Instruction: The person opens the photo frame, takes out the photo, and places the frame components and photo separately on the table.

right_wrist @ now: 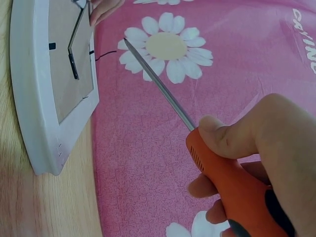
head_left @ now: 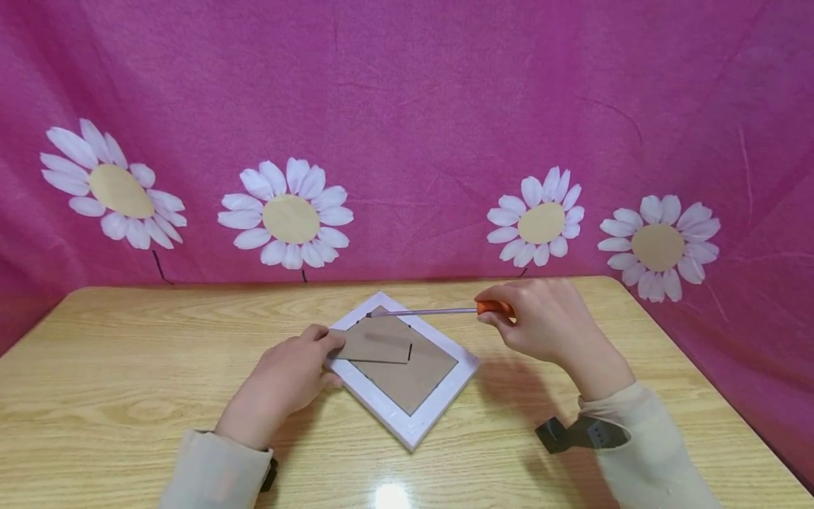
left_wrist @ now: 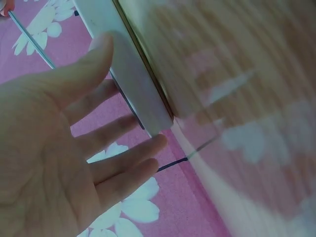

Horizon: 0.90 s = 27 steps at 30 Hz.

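A white picture frame [head_left: 439, 397] lies back side up on the table, one corner turned toward me. Its brown backing board [head_left: 407, 389] shows, with a stand flap [head_left: 375, 346] across it and small dark tabs [right_wrist: 52, 46] along the inner edge. My left hand [head_left: 289, 371] holds the frame's left corner, thumb [left_wrist: 101, 54] on one side and fingers on the other. In my right hand [head_left: 550, 322] is a screwdriver with an orange handle [right_wrist: 232, 185], its thumb and fingers wrapped round it. The shaft [head_left: 439, 311] points left over the frame's far corner; whether its tip touches is unclear.
The wood-grain table [head_left: 127, 382] extends to both sides of the frame. A pink cloth [head_left: 407, 127] with large white daisies [head_left: 291, 218] hangs behind its far edge. Dark wrist straps [head_left: 591, 433] sit at the sleeves.
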### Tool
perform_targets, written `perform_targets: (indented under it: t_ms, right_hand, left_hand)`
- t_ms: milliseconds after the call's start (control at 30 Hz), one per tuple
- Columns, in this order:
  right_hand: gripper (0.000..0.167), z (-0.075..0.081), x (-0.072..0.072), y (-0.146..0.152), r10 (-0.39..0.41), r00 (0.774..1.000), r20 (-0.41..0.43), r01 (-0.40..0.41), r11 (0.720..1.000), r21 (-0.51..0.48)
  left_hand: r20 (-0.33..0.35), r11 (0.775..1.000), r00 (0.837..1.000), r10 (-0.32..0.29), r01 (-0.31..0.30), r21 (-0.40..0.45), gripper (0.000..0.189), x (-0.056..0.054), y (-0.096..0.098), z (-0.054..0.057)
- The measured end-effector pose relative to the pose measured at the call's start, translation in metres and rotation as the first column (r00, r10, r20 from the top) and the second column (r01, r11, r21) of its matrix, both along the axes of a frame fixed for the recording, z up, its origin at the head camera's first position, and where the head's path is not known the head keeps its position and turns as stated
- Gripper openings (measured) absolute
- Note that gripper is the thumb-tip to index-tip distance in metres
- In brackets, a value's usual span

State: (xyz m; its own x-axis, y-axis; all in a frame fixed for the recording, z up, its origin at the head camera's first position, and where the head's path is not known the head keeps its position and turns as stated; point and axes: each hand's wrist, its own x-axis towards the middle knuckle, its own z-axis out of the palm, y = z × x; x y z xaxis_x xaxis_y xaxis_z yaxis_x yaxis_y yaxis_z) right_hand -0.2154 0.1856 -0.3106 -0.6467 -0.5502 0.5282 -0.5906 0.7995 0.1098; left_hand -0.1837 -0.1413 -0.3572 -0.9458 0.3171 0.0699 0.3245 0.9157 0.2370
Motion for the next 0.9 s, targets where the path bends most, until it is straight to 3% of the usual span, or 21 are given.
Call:
perform_targets:
  t_ms: [233, 433, 800, 900]
  right_hand:
    - [0.014, 0.001, 0.001, 0.0, 0.004, 1.0, 0.011, -0.004, 1.0, -0.003]
    - [0.015, 0.001, 0.002, 0.001, -0.002, 1.0, 0.018, 0.002, 1.0, -0.008]
    - [0.015, 0.0, 0.002, 0.003, -0.009, 1.0, 0.022, 0.009, 1.0, -0.002]
    - [0.015, 0.0, 0.003, 0.004, -0.005, 1.0, 0.018, 0.005, 1.0, -0.003]
  left_hand:
    - [-0.01, 0.999, 0.999, 0.038, -0.038, 0.007, 0.052, 0.006, 0.007, 0.0]
    - [0.031, 0.997, 0.996, 0.082, -0.082, 0.01, 0.056, 0.01, 0.015, 0.0]
    - [0.081, 0.991, 0.988, 0.128, -0.131, 0.028, 0.047, 0.018, 0.028, 0.003]
    - [0.059, 0.989, 0.988, 0.142, -0.144, 0.028, 0.046, 0.023, 0.033, 0.001]
